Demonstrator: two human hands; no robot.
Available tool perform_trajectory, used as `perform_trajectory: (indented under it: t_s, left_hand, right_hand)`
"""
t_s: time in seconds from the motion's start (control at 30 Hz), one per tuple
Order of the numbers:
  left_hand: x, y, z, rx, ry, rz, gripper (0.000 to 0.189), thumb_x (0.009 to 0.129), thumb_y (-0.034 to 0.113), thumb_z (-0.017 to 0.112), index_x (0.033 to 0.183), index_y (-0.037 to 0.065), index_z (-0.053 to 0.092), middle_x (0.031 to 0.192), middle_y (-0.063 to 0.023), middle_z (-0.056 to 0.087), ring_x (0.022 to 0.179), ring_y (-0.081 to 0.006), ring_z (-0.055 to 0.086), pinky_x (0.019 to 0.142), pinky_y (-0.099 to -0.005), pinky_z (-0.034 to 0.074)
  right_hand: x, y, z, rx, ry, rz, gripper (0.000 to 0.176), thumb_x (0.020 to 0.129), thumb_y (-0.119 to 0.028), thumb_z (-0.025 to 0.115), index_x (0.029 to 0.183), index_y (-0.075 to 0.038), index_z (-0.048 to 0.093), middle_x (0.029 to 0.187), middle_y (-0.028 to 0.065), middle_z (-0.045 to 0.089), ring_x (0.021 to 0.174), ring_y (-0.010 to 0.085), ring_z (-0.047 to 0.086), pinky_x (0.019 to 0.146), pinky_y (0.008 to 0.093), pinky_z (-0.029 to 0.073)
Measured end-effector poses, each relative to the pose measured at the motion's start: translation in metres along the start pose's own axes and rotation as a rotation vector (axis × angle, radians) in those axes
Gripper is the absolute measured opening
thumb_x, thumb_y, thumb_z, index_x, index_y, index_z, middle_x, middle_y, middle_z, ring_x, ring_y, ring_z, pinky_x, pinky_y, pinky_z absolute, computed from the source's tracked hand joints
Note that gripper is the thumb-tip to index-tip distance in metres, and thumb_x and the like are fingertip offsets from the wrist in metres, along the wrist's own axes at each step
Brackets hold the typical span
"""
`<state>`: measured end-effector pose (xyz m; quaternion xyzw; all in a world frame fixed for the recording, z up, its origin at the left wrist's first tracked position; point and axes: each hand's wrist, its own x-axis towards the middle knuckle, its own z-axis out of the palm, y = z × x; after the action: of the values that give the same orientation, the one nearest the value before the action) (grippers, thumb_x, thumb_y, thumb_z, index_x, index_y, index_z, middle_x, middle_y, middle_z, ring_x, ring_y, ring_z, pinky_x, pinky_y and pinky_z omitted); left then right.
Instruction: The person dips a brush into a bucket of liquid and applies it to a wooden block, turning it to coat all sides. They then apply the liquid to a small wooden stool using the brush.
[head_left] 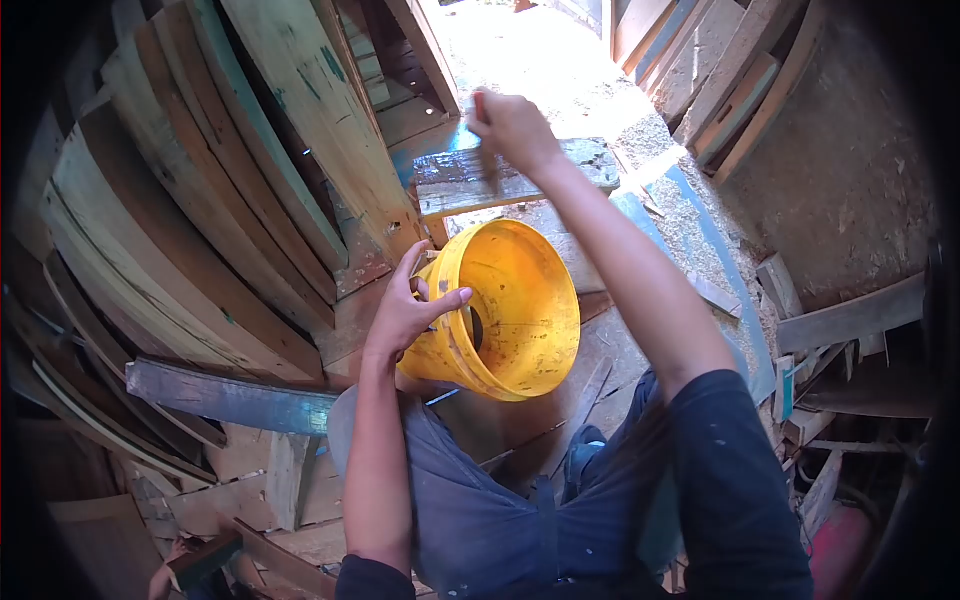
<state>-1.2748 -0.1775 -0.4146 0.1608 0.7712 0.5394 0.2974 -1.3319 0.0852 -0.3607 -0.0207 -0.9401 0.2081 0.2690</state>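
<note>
A yellow bucket [530, 310] is tilted between my knees, its open mouth facing up and to the right, with a dark patch inside. My left hand [405, 308] grips the bucket's left rim, thumb over the edge. Beyond the bucket, my right hand [515, 132] is closed around a brush [489, 165] with a reddish handle, its head pointing down at a wooden plank [590, 168]. The plank's left part looks dark and wet, the right part bare and weathered.
Curved boards [165, 240] lean in a stack at the left. More planks [745, 105] lean at the upper right. A dark-coated board [230, 397] lies left of my legs. Another person's hand [162, 580] shows at the lower left. Wood shavings [690, 220] cover the floor at the right.
</note>
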Motion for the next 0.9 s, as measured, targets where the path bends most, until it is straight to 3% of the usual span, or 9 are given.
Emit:
perform_trajectory:
  t_s: [0.2,0.3,0.37,0.4,0.43,0.6,0.7,0.8,0.9]
  left_hand:
    - [0.006,-0.012,0.001,-0.010,-0.008,0.050,0.103,0.070,0.034,0.087,0.151,0.003,0.031,0.076,-0.0007,0.055,0.070,-0.0095,0.058,0.056,-0.0235,0.047]
    - [0.003,-0.005,0.000,-0.013,0.011,0.004,0.104,0.071,0.034,0.087,0.152,0.003,0.030,0.076,0.0005,0.054,0.069,-0.0084,0.057,0.055,-0.0227,0.047]
    - [0.007,-0.009,0.002,-0.010,0.006,0.047,0.103,0.072,0.034,0.086,0.152,0.005,0.030,0.075,0.0025,0.052,0.066,-0.0075,0.055,0.053,-0.0225,0.046]
    - [0.007,-0.008,0.003,-0.027,0.035,0.034,0.102,0.072,0.034,0.086,0.152,0.006,0.030,0.074,0.0031,0.051,0.066,-0.0070,0.054,0.053,-0.0220,0.045]
    - [0.007,-0.007,0.004,-0.046,0.066,0.021,0.101,0.072,0.034,0.086,0.152,0.007,0.031,0.074,0.0038,0.049,0.065,-0.0064,0.053,0.052,-0.0215,0.045]
    - [0.009,-0.012,0.002,-0.026,0.091,0.017,0.092,0.076,0.029,0.083,0.152,0.011,0.033,0.069,0.0057,0.048,0.061,-0.0054,0.051,0.050,-0.0211,0.043]
    - [0.004,-0.009,-0.001,-0.067,0.089,0.004,0.103,0.072,0.026,0.088,0.152,0.002,0.028,0.071,0.0040,0.049,0.062,-0.0056,0.051,0.052,-0.0206,0.042]
    - [0.001,-0.009,-0.005,-0.076,0.095,-0.013,0.103,0.072,0.026,0.087,0.152,0.003,0.028,0.072,0.0030,0.051,0.063,-0.0064,0.055,0.052,-0.0217,0.046]
    - [0.000,-0.014,-0.009,-0.091,0.096,-0.024,0.102,0.072,0.026,0.087,0.152,0.004,0.028,0.072,0.0023,0.052,0.064,-0.0070,0.057,0.052,-0.0222,0.047]
  right_hand:
    - [-0.014,0.067,-0.054,-0.393,-0.095,-0.022,0.015,0.091,-0.022,0.057,0.098,-0.011,0.064,0.081,0.0143,0.069,0.078,0.0337,0.069,0.071,0.0462,0.055]
    - [-0.004,0.059,-0.054,-0.397,-0.044,-0.129,0.015,0.091,-0.021,0.057,0.098,-0.011,0.064,0.081,0.0135,0.069,0.076,0.0332,0.069,0.070,0.0456,0.055]
    - [0.006,0.028,-0.033,-0.306,0.053,-0.145,0.013,0.091,-0.018,0.058,0.099,-0.011,0.064,0.085,0.0128,0.070,0.080,0.0313,0.070,0.071,0.0431,0.055]
    - [0.006,0.010,-0.018,-0.033,0.153,-0.181,0.013,0.089,-0.019,0.061,0.098,-0.010,0.064,0.086,0.0127,0.071,0.079,0.0328,0.070,0.069,0.0430,0.056]
    - [0.011,-0.012,-0.004,0.036,0.174,-0.172,0.017,0.089,-0.023,0.061,0.096,-0.007,0.062,0.082,0.0151,0.070,0.077,0.0342,0.070,0.067,0.0435,0.056]
    - [0.002,-0.059,0.044,0.367,0.267,0.119,0.020,0.090,-0.024,0.064,0.089,-0.003,0.062,0.070,0.0194,0.065,0.066,0.0362,0.066,0.061,0.0421,0.052]
    - [-0.024,-0.009,0.028,0.361,0.195,0.197,0.027,0.090,-0.028,0.062,0.085,-0.001,0.061,0.071,0.0187,0.066,0.068,0.0330,0.068,0.066,0.0415,0.054]
    - [-0.043,0.063,-0.007,0.352,0.245,0.265,0.030,0.089,-0.028,0.064,0.084,0.001,0.066,0.070,0.0174,0.066,0.066,0.0304,0.067,0.066,0.0394,0.053]
    - [-0.059,0.126,-0.067,-0.020,0.154,0.257,0.029,0.088,-0.027,0.064,0.084,0.002,0.066,0.072,0.0201,0.067,0.069,0.0342,0.068,0.067,0.0434,0.054]
